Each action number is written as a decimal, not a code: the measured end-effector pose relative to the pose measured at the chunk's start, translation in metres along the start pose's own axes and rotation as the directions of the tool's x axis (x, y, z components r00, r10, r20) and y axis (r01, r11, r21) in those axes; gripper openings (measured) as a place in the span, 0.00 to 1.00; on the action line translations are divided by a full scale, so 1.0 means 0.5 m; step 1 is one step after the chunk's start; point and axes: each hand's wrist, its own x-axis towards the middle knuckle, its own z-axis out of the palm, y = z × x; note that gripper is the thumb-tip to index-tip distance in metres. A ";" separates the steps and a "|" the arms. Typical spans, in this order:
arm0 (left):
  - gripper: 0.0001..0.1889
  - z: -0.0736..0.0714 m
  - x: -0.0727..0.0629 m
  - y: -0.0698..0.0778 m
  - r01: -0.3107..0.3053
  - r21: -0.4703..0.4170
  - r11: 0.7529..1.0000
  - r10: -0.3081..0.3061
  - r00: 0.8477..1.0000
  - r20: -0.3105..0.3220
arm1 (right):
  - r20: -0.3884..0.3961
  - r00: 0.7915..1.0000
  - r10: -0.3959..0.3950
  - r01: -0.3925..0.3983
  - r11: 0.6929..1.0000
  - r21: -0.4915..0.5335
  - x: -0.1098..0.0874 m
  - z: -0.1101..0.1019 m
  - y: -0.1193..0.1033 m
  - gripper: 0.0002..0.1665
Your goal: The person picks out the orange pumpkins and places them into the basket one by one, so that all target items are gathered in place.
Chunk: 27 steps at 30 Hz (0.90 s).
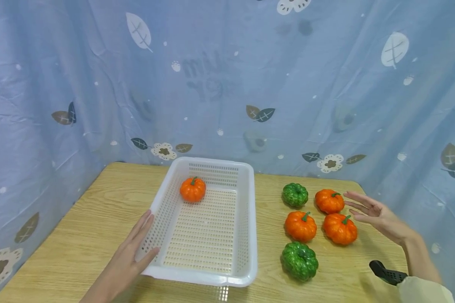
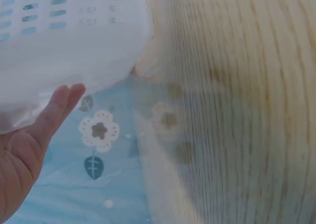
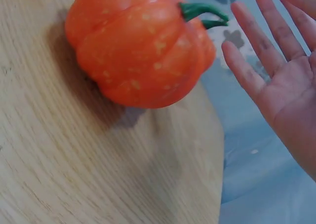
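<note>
My left hand [image 1: 126, 261] rests against the left side of a white plastic basket [image 1: 252, 219], its fingers fairly straight along the rim. In the left wrist view those fingers [image 2: 58, 108] touch the basket's outer edge. Inside the basket, toward the back left, sits one small orange pumpkin [image 1: 192, 190]. My right hand [image 1: 377, 213] hovers at the right with spread fingers and holds nothing. Closest to it are two orange pumpkins, one behind [image 1: 329, 201] and one in front [image 1: 340, 229]. The right wrist view shows an orange pumpkin [image 3: 138, 51] with a green stem beside the open palm.
Left of that pair stand another orange pumpkin [image 1: 300, 226], a green pumpkin [image 1: 295, 195] at the back and a second green pumpkin [image 1: 299, 261] in front. Everything stands on a wooden table [image 1: 265, 290]. A blue patterned curtain [image 1: 220, 84] hangs behind and along the sides.
</note>
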 end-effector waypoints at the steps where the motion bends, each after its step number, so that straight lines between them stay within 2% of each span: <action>1: 0.40 -0.001 0.000 -0.001 0.000 0.000 1.000 0.000 1.000 -0.003 | 0.016 1.000 0.013 -0.013 1.000 0.011 0.004 -0.002 0.006 0.39; 5: 0.40 -0.001 -0.002 -0.002 0.013 -0.010 1.000 -0.013 1.000 -0.003 | 0.106 0.993 0.050 -0.057 0.996 0.063 0.013 -0.003 0.023 0.40; 9: 0.40 0.001 -0.001 -0.002 0.019 -0.020 1.000 -0.019 1.000 -0.001 | 0.211 0.976 0.060 -0.087 0.989 0.121 0.010 0.004 0.029 0.41; 11: 0.40 0.001 -0.001 -0.002 0.014 -0.017 1.000 -0.014 1.000 -0.003 | 0.271 0.962 0.038 -0.084 0.983 0.162 0.006 0.009 0.030 0.42; 16: 0.41 -0.002 -0.003 -0.003 0.007 -0.004 1.000 -0.008 1.000 -0.015 | 0.358 0.933 -0.041 -0.054 0.967 0.250 0.007 0.018 0.034 0.40; 21: 0.41 -0.003 -0.003 -0.004 0.009 -0.016 1.000 -0.009 1.000 -0.014 | 0.389 0.920 -0.053 -0.063 0.958 0.279 0.009 0.024 0.046 0.38; 23: 0.41 -0.002 -0.002 -0.004 0.011 -0.019 1.000 -0.012 1.000 -0.008 | 0.382 0.923 -0.046 -0.066 0.959 0.275 0.006 0.028 0.052 0.37; 27: 0.41 0.000 -0.001 -0.003 0.007 -0.015 1.000 -0.007 1.000 -0.005 | 0.333 0.943 -0.001 -0.087 0.965 0.248 -0.006 0.039 0.057 0.37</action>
